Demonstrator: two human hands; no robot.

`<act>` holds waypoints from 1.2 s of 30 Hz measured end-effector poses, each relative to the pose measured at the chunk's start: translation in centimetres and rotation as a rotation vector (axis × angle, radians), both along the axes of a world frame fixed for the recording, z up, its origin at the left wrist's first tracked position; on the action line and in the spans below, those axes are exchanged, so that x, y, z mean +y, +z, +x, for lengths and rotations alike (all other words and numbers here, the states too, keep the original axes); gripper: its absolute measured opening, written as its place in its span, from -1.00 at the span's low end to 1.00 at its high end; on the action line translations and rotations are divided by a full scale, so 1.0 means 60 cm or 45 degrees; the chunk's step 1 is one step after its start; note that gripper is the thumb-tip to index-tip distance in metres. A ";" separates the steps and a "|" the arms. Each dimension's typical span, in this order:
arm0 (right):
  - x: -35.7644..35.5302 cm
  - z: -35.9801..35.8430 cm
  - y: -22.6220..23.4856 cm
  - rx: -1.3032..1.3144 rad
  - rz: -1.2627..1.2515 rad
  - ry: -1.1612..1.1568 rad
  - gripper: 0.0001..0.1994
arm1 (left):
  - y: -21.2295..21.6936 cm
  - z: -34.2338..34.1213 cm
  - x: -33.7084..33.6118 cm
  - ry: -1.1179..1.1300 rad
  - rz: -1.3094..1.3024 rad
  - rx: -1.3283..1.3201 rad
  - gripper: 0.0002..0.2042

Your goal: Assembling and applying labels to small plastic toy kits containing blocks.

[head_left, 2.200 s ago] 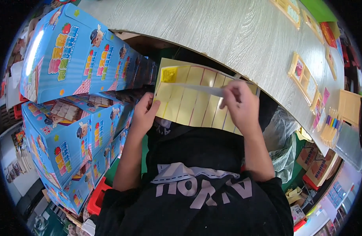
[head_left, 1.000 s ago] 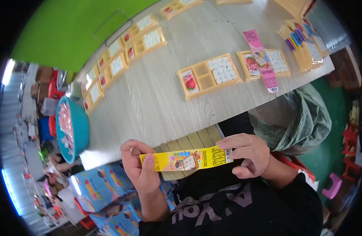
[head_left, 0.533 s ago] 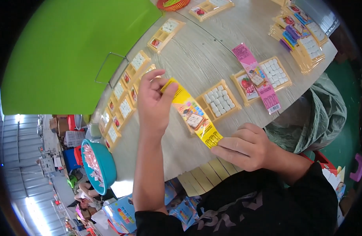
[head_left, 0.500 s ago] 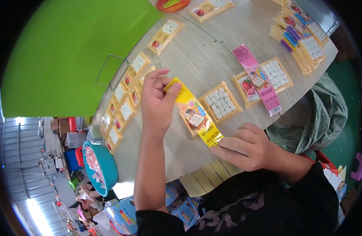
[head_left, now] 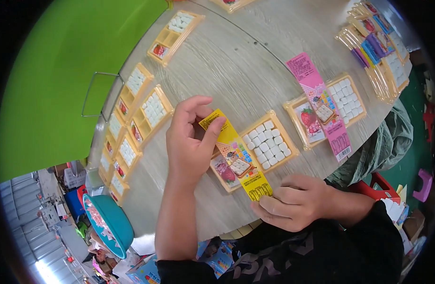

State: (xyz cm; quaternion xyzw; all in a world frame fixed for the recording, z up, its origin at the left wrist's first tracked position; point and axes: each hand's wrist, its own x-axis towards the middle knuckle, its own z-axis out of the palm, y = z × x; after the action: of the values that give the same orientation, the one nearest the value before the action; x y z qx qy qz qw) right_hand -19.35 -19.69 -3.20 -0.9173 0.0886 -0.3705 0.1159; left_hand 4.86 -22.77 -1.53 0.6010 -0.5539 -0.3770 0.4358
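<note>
A long yellow printed paper strip (head_left: 234, 149) lies slantwise across a cream-coloured tray (head_left: 293, 150). My left hand (head_left: 189, 139) pinches its upper end between thumb and fingers, while my right hand (head_left: 295, 201) grips the lower end. White marshmallow-like pieces (head_left: 267, 144) fill the tray's right compartment, and a packet with a strawberry picture (head_left: 225, 173) shows beside the strip on the left. To the right, a pink printed strip (head_left: 321, 106) rests over another tray (head_left: 360, 116), which holds white pieces and a strawberry packet (head_left: 308, 124).
Several filled trays (head_left: 153, 109) line the table's left edge, with another tray (head_left: 175, 38) farther back. Stacked trays (head_left: 380, 52) with colourful strips stand at the far right. A teal basin (head_left: 123, 227) holds small pink packets. Beyond the right table edge sits a green bag (head_left: 390, 142).
The yellow strip now lies flatter across the tray, showing less glare. Both hands keep hold of its ends. The whole view has shifted and come closer to the table.
</note>
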 end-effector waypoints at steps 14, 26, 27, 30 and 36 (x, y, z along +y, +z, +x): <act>-0.003 0.004 0.009 0.185 -0.056 0.043 -0.73 | 0.016 -0.016 -0.001 -0.012 -0.042 -0.311 -0.62; 0.028 0.004 0.006 0.085 -0.148 -0.024 -0.76 | 0.008 -0.018 0.020 -0.072 -0.325 -0.747 -0.62; 0.030 0.003 0.006 0.089 -0.176 -0.022 -0.76 | 0.005 -0.018 0.020 -0.062 -0.352 -0.744 -0.62; 0.038 0.007 -0.001 0.147 -0.115 0.002 -0.78 | -0.008 -0.013 0.023 -0.049 -0.485 -0.849 -0.62; 0.065 -0.012 0.052 0.199 0.026 -0.151 -0.64 | 0.020 -0.018 0.003 -0.133 -0.611 -1.105 -0.68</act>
State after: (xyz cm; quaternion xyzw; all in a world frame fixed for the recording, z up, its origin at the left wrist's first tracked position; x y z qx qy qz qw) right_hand -20.07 -15.80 -0.07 -0.9354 0.1552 -0.3030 0.0960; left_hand 3.75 -22.62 -0.36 0.5565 -0.7848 0.0246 0.2716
